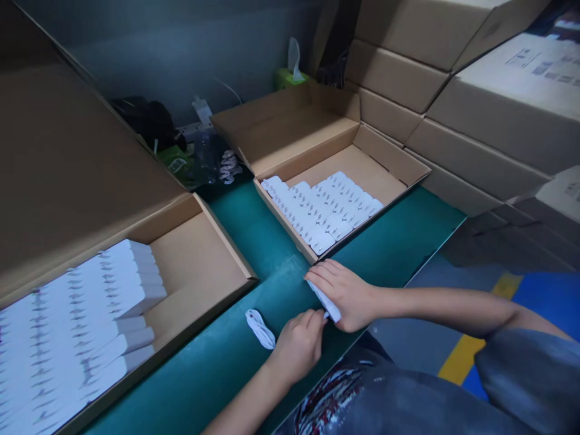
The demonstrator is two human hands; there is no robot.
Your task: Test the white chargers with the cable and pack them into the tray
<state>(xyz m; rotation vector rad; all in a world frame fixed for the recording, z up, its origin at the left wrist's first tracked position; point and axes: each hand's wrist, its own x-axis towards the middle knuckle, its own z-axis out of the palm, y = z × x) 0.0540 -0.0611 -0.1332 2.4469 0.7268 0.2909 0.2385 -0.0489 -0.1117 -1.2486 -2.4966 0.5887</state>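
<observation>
My right hand (351, 296) is wrapped over a white power adapter (327, 300), whose narrow side shows below the fingers. Against the adapter's near end, my left hand (299, 341) is closed in a pinch. A small white tip, apparently the end of a white cable, shows at its fingertips; the rest is hidden. The coiled white cable (260, 329) lies on the green tabletop (244, 202) just left of that hand. Beyond my right hand, an open cardboard box (385, 172) holds rows of white adapters (317, 208) with their metal prongs up.
A second open carton (226, 260) at left holds many white adapters (77, 332), several leaning. Cardboard boxes (394, 66) are stacked at right. A green tissue box (283, 78), a dark bag (147, 121) and clear plastic stand at the back. The table's front edge runs below my hands.
</observation>
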